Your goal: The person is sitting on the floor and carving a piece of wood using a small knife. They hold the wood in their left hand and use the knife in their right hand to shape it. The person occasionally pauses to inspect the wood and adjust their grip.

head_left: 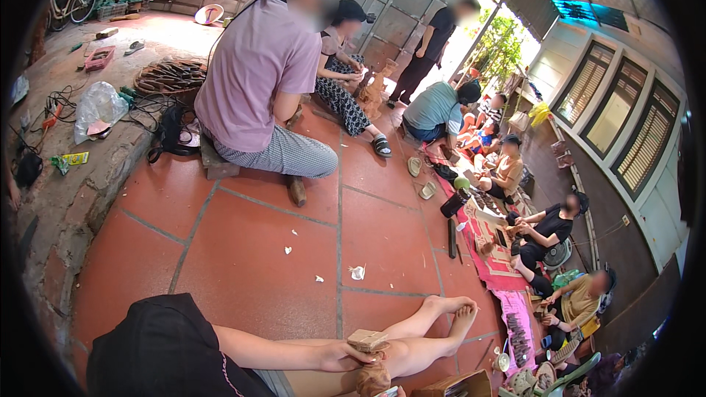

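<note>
At the lower edge, my left arm comes out of a black sleeve and reaches across my bare, outstretched legs. My left hand (346,357) is closed around a carved wooden piece (375,377), whose flat square end (368,339) points up. The rounded brown lower part of this piece runs down to the picture's edge. My right hand cannot be made out; a small pale thing at the bottom edge is cut off.
Red floor tiles (265,257) hold white scraps (358,273). A person in a pink shirt (257,66) sits ahead. Several people work along a pink mat (515,309) on the right. A cardboard box (460,384) stands near my legs. A stone ledge (81,198) borders the left.
</note>
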A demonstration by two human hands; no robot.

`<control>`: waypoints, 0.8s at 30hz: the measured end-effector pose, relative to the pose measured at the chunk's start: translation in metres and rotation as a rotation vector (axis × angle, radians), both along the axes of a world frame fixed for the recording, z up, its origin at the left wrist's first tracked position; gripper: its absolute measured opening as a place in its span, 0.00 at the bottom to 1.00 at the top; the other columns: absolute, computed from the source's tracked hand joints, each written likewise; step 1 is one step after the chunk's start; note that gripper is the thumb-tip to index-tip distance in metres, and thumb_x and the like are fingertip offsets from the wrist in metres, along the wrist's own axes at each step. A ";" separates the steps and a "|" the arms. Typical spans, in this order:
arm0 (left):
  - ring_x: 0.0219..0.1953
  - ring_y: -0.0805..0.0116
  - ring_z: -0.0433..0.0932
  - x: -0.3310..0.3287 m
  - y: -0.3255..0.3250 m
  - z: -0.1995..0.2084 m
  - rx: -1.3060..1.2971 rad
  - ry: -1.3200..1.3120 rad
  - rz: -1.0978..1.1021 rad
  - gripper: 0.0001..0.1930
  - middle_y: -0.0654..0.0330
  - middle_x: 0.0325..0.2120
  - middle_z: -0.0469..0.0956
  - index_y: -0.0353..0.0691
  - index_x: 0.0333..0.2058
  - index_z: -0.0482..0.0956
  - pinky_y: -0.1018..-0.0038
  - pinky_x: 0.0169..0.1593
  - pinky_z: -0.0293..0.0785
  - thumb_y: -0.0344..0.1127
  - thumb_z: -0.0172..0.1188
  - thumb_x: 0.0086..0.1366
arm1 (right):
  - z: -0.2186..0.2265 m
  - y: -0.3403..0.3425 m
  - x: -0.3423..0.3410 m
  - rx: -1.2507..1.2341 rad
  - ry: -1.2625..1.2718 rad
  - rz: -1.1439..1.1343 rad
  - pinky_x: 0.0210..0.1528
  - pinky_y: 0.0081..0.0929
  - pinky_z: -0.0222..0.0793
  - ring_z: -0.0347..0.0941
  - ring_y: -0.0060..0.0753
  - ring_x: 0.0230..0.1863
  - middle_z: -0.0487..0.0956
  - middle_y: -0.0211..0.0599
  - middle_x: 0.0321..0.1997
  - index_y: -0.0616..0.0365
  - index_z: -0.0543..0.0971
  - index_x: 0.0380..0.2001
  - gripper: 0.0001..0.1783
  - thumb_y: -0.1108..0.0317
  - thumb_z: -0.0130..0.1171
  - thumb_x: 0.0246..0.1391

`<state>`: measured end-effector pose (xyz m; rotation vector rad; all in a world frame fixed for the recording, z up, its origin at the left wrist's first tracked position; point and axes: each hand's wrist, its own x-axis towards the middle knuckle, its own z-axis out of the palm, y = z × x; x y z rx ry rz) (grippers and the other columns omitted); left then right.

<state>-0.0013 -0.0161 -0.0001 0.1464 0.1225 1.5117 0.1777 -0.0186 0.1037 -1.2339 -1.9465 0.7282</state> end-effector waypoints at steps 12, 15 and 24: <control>0.60 0.65 0.67 0.001 -0.005 0.010 -0.016 0.029 0.038 0.24 0.50 0.55 0.70 0.30 0.57 0.64 0.73 0.67 0.57 0.18 0.53 0.61 | -0.003 -0.001 0.003 -0.015 0.019 -0.014 0.40 0.35 0.71 0.76 0.40 0.33 0.80 0.42 0.34 0.52 0.67 0.59 0.27 0.64 0.59 0.57; 0.61 0.65 0.66 0.002 -0.001 0.004 -0.020 0.023 0.037 0.24 0.49 0.56 0.69 0.29 0.57 0.63 0.73 0.67 0.57 0.18 0.53 0.61 | -0.004 -0.001 0.001 -0.018 0.024 -0.012 0.40 0.35 0.71 0.76 0.40 0.33 0.80 0.42 0.34 0.52 0.66 0.60 0.27 0.64 0.59 0.57; 0.61 0.65 0.66 0.002 0.000 0.002 -0.020 0.027 0.033 0.25 0.49 0.56 0.69 0.30 0.58 0.62 0.73 0.67 0.57 0.18 0.53 0.61 | -0.006 0.001 0.003 -0.026 0.059 -0.020 0.40 0.35 0.71 0.76 0.40 0.33 0.80 0.41 0.34 0.51 0.66 0.60 0.28 0.63 0.59 0.57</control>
